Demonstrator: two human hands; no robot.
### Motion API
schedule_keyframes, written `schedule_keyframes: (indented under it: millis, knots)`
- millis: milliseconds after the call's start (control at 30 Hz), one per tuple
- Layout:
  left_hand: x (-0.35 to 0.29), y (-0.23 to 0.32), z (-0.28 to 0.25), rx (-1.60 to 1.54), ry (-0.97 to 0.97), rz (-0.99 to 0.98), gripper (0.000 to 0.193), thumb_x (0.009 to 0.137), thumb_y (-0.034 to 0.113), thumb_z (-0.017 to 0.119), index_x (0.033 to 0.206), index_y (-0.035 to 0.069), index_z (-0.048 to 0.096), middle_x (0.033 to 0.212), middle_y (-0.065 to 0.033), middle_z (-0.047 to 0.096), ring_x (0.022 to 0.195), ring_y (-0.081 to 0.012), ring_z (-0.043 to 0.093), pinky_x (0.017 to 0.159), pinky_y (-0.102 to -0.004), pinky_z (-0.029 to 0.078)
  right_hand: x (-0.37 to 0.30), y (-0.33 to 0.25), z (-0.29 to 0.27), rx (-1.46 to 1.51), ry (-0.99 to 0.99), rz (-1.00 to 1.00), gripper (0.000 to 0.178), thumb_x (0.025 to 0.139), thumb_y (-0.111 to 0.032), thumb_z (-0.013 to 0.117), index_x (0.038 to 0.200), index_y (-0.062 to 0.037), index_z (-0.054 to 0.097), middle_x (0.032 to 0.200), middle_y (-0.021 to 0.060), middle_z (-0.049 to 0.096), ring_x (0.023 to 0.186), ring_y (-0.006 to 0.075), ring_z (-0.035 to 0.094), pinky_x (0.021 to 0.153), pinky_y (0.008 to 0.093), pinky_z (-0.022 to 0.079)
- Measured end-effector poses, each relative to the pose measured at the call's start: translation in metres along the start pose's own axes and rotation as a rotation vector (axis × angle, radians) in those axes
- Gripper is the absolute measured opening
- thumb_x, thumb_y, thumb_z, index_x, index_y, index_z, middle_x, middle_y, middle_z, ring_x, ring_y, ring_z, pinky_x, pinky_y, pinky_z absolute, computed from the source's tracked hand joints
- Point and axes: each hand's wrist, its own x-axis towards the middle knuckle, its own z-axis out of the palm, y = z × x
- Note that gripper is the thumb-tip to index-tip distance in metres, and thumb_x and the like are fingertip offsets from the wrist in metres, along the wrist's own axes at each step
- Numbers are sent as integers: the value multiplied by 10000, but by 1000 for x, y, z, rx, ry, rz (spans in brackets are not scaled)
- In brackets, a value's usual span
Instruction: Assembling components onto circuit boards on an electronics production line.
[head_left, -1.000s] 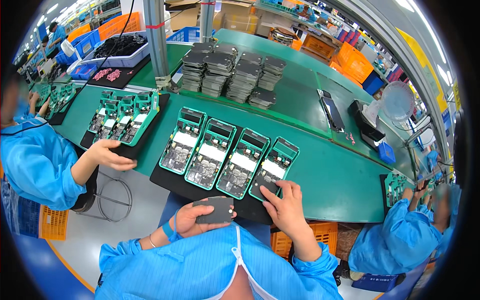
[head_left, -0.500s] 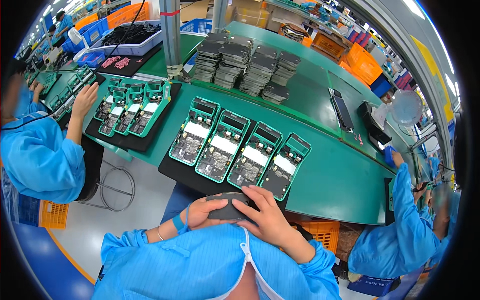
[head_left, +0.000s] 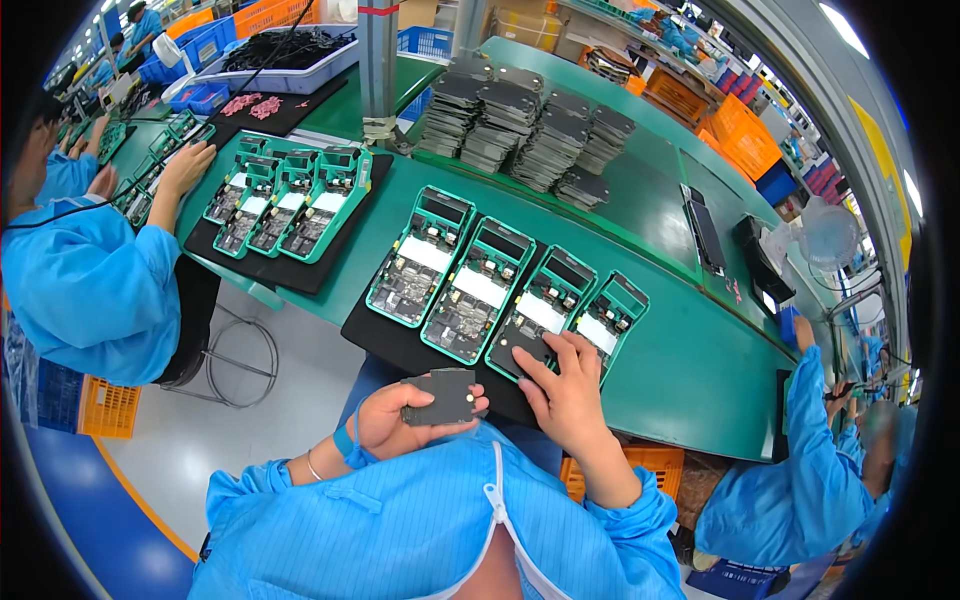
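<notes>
The left hand [head_left: 392, 416] clamps a dark plate [head_left: 445, 395]; the right hand [head_left: 572, 388], grip apart, touches another plate [head_left: 524, 341] in the near row's third green housing [head_left: 519, 303], seemingly seating it, which calls for level pressure; flushness is unclear.

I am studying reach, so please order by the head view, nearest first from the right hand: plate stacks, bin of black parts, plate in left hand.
1. Plate in left hand, left of the right hand.
2. Plate stacks, farther forward, beyond the green casings.
3. Bin of black parts, far forward, left.
</notes>
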Motion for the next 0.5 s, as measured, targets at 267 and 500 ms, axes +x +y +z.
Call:
schedule_keyframes:
  millis: [267,500]
  knots:
    - [-3,4,-5,75,46,12,523,840,26,428,1340,-70,308,1338,-252,399,1263,-396,394,1063,-482,343,1,-1,2,-66,-8,-35,368,753,-176,682,1117,-198,637,1187,133,504,1143,368,410,933,491,343]
    - [-6,8,-8,72,28,5,503,854,28,423,1330,-91,310,1329,-249,409,1252,-397,407,1067,-470,341,2,3,-3,-13,-28,-11,363,749,-179,693,1109,-182,644,1174,114,525,1122,348,435,924,472,357]
